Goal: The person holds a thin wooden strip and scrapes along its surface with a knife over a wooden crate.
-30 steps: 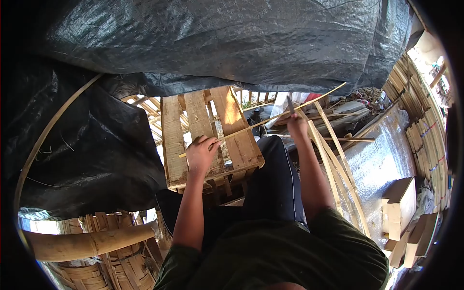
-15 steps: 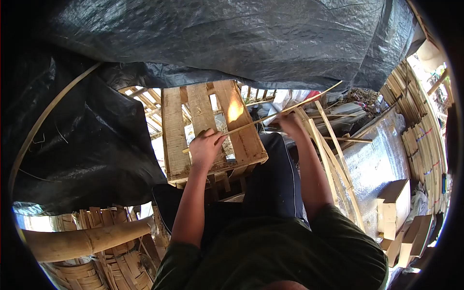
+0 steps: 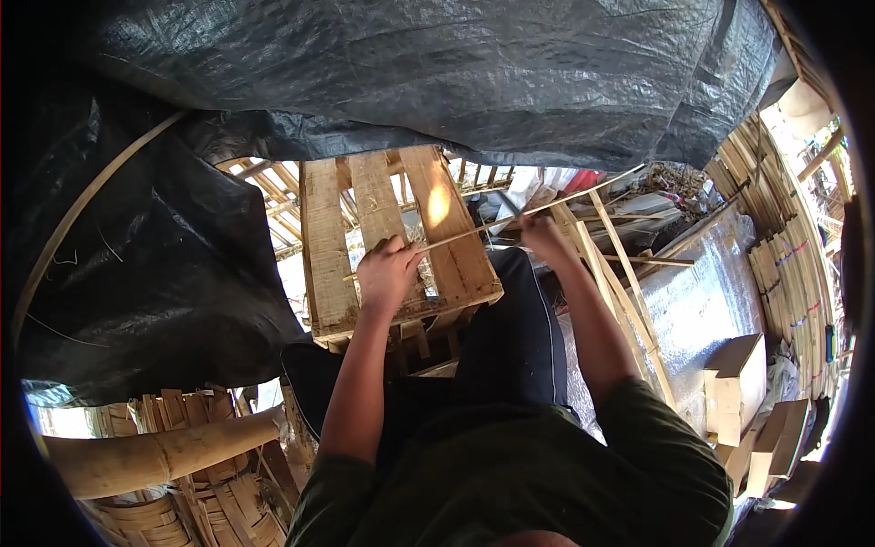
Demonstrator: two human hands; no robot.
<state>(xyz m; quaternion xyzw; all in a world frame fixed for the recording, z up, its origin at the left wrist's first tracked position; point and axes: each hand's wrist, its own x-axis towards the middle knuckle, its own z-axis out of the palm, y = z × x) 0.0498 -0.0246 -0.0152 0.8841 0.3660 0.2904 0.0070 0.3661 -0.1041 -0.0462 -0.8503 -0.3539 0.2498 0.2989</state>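
A long thin bamboo strip [image 3: 465,235] slants across the slatted wooden crate [image 3: 324,219] in front of me, rising to the right. My left hand [image 3: 386,272] is closed around the strip near its lower left end, above the crate's slats. My right hand [image 3: 543,239] is closed beside the strip, just right of the crate. From its fist a narrow grey knife blade [image 3: 510,204] points up and left, crossing the strip. The knife's handle is hidden in the fist.
Pale split bamboo pieces [image 3: 629,273] lean right of my knee. Beyond them lie a silvery sheet [image 3: 697,296], cardboard boxes [image 3: 736,387] and bundled slats [image 3: 795,292]. Black tarpaulin [image 3: 437,82] hangs ahead and left. A thick bamboo pole [image 3: 164,456] and woven baskets [image 3: 146,520] are lower left.
My right hand has shifted slightly left and down along the strip, and the grey blade now shows more clearly. My left hand keeps its grip on the strip in nearly the same place.
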